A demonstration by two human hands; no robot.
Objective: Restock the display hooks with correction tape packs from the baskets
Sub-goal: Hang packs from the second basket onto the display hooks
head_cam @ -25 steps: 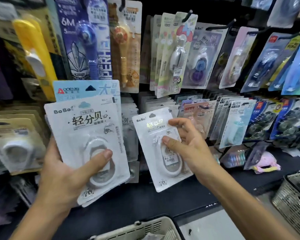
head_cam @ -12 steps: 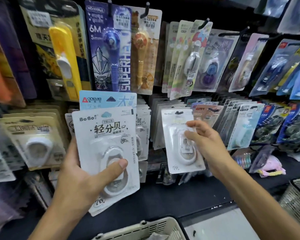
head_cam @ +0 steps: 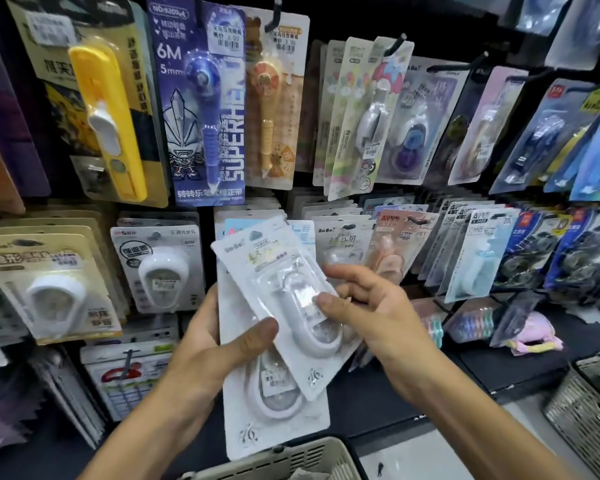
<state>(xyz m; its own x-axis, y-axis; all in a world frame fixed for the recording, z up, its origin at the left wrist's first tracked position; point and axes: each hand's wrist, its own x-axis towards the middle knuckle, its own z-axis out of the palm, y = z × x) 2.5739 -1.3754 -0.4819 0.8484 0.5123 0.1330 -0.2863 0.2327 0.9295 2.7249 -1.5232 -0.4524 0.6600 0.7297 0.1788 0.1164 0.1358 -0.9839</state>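
Note:
My left hand (head_cam: 219, 344) grips a small stack of white BoBo correction tape packs (head_cam: 278, 410) in front of the display, thumb across the front. The top pack (head_cam: 271, 268) lies tilted to the left on the stack. My right hand (head_cam: 374, 317) pinches this top pack, with the thumb on its clear blister and the fingers behind its right edge. A matching BoBo pack (head_cam: 343, 244) hangs on a hook in the lower row just behind my right hand.
Rows of hooks hold other correction tape packs, among them a blue 6M pack (head_cam: 201, 109) and a yellow one (head_cam: 108, 119). A white basket (head_cam: 291, 459) sits at the bottom centre and a grey basket (head_cam: 586, 410) at the right. Loose items (head_cam: 534, 337) lie on the dark shelf.
My right hand left one pack hanging on the lower-row hook and came back to the stack, where it now pinches the top pack. My left hand shifted right with the stack.

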